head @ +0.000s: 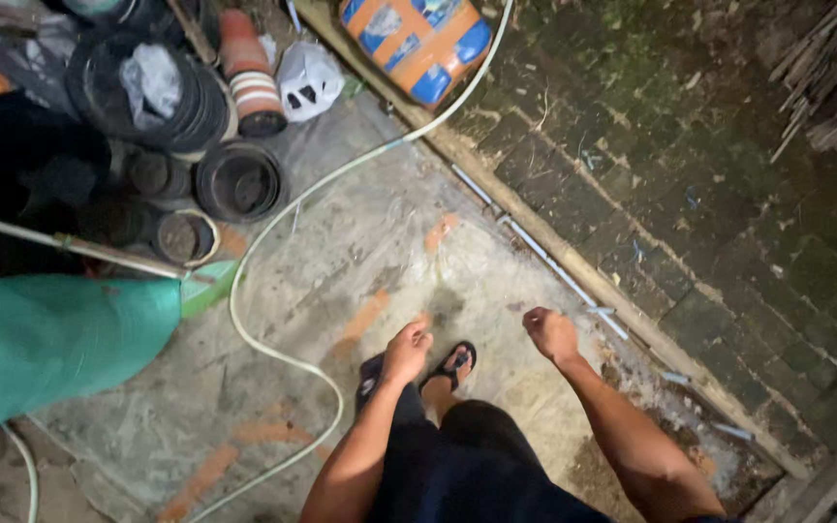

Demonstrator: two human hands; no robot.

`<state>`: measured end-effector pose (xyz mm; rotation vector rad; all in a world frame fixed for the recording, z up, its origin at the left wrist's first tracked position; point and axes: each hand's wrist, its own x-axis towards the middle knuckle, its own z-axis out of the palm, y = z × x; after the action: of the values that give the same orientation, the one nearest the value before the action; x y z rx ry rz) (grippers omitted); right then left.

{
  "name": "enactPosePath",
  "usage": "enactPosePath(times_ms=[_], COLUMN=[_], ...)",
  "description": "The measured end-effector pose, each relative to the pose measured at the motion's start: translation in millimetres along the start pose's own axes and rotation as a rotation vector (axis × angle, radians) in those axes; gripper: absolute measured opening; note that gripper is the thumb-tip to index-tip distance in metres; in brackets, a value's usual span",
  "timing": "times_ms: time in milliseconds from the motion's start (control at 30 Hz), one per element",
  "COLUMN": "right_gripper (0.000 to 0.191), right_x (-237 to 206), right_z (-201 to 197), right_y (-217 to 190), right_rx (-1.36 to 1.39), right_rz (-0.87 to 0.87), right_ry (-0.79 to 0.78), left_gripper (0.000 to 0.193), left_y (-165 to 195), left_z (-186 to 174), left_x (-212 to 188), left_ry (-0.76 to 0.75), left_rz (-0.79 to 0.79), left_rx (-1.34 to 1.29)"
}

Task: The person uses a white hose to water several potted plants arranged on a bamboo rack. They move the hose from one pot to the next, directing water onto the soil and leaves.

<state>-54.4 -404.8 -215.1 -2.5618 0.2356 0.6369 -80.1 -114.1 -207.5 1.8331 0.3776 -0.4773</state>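
Nothing is held at this moment. The left hand (407,349) is loosely curled with the fingers bent inward and empty, and the right hand (550,332) is closed into a loose fist; whether anything small sits inside that fist cannot be told. Both hands hang above the concrete floor (380,252), to the right of the white hose (273,228), and neither touches it. Just below the left hand a foot in a black sandal (452,366) is planted on the floor.

The hose is taken as the landmark. It is seen lying loose in a long curve across the floor, so no handling of it appears begun; as far as can be judged, the work is at its very start, or between steps.

Left of the hose a green cloth or bag (50,339) is spread. Further up on that same side, stacked black plastic pots (234,179) are crowded together. Right of the hose, a wooden edge and a thin white pipe (554,261) are laid diagonally, with mossy brick paving (709,174) beyond. At the far end, beside the hose, an orange and blue sack (418,44) is cut off by the frame.

Both ends of the hose run out of view. The pot contents are too dark to make out.
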Motion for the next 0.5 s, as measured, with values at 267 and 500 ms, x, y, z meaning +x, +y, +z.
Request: enactPosePath(times_ms=[267, 500], right_gripper=[0.037, 0.034], right_x=[180.8, 404.6], right_z=[-84.0, -134.9], right_y=[-36.0, -117.9], right_rx=[0.532, 0.476], right_rz=[0.034, 0.019], right_ry=[0.007, -0.109], left_gripper=[0.033, 0.026], left_y=[83.1, 158.7], left_z=[-4.3, -57.8], left_x=[148.7, 361.3], left_ry=[0.127, 0.329], left_rz=[-0.095, -0.111], left_rx=[-0.163, -0.064])
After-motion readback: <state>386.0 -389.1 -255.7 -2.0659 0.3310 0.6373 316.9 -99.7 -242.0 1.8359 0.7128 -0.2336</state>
